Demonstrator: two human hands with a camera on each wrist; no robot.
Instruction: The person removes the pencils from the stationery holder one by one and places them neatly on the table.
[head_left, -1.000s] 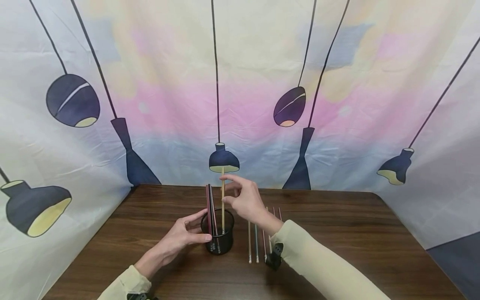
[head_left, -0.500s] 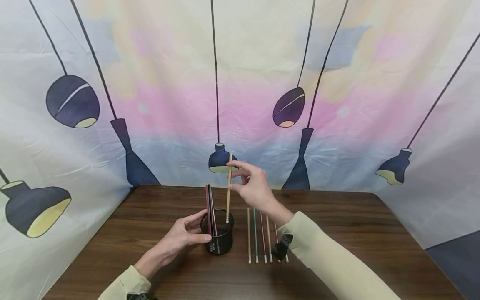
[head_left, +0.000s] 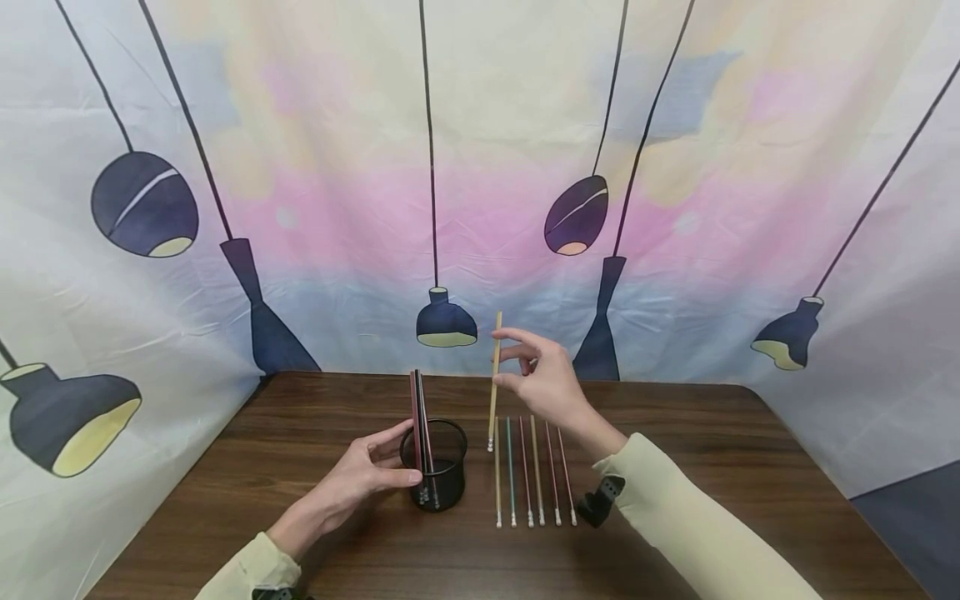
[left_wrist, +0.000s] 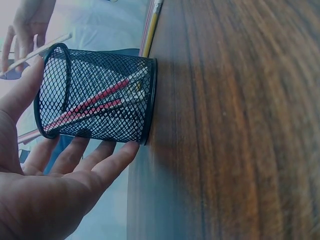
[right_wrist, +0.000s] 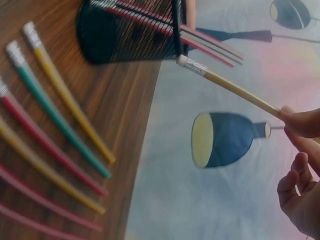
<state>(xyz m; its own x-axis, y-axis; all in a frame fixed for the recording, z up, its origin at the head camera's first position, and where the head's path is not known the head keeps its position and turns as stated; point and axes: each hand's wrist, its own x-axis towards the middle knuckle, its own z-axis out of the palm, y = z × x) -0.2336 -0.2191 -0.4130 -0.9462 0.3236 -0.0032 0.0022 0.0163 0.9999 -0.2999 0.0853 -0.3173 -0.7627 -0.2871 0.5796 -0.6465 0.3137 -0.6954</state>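
Observation:
A black mesh pencil cup stands upright on the table. My left hand holds it from the left side, thumb and fingers spread round it, as the left wrist view also shows. A few red and dark pencils lean in the cup against its left rim, eraser ends down. To the right of the cup, my right hand pinches a yellow pencil between thumb and fingertips. That pencil hangs nearly upright above the table, its white eraser end lowest and apart from the cup.
Several pencils lie side by side in a row right of the cup, with erasers toward me; among them are a teal pencil and a red pencil. The wooden table ends at a fabric backdrop printed with lamps.
My right hand has lifted the yellow pencil out of the cup and carried it right, to above the far ends of the pencil row. My left hand and the cup have stayed put.

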